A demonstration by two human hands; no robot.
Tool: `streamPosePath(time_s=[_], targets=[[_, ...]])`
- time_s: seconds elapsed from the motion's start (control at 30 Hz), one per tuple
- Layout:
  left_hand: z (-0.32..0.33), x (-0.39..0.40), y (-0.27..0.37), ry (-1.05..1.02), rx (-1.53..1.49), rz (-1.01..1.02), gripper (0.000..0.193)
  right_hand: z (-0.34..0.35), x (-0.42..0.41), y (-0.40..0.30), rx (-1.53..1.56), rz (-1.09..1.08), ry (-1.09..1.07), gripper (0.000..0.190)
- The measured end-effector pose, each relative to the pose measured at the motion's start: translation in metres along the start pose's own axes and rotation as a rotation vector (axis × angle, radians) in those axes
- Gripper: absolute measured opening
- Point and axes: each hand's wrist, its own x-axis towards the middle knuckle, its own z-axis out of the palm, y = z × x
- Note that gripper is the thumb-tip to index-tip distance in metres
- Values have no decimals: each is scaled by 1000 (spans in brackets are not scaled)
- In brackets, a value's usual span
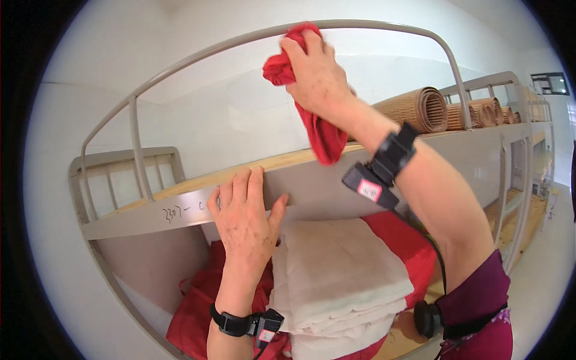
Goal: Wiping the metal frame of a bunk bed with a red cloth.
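My right hand (pixel 317 76) grips a red cloth (pixel 324 135) against the upper metal guard rail (pixel 373 23) of a bunk bed. Part of the cloth wraps over the rail and the rest hangs down below my palm. My left hand (pixel 245 216) rests on the grey metal side beam (pixel 301 184) of the upper bunk, fingers over its top edge and thumb spread, with nothing seen in it. Both wrists wear black straps with small devices.
Folded white bedding (pixel 342 270) and red fabric bags (pixel 193 315) lie on the lower bunk. Rolled bamboo mats (pixel 416 110) stand in a row on the upper level at right. A metal ladder (pixel 515 207) and further bunks are beyond. Handwriting marks the beam.
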Motion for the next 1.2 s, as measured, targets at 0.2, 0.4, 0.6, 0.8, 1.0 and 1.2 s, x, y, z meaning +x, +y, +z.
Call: streamPosePath(time_s=[0.2, 0.4, 0.6, 0.8, 1.0, 1.2], targets=[[1, 0, 0, 0, -7, 1, 51, -62, -72, -23, 75, 172, -519, 60], [0, -1, 2, -23, 9, -15, 48, -98, -101, 22, 124, -261, -386, 43], [0, 0, 2, 1, 106, -54, 45, -148, -137, 126, -65, -170, -208, 55], [16, -2, 6, 51, 108, -69, 42, -214, -188, 253, -447, 88, -5, 60], [17, -1, 5, 108, 137, -105, 36, -257, -214, 328, -635, 456, -74, 57], [25, -2, 2, 100, 158, -149, 36, -187, -212, 222, -250, 183, 52, 54]])
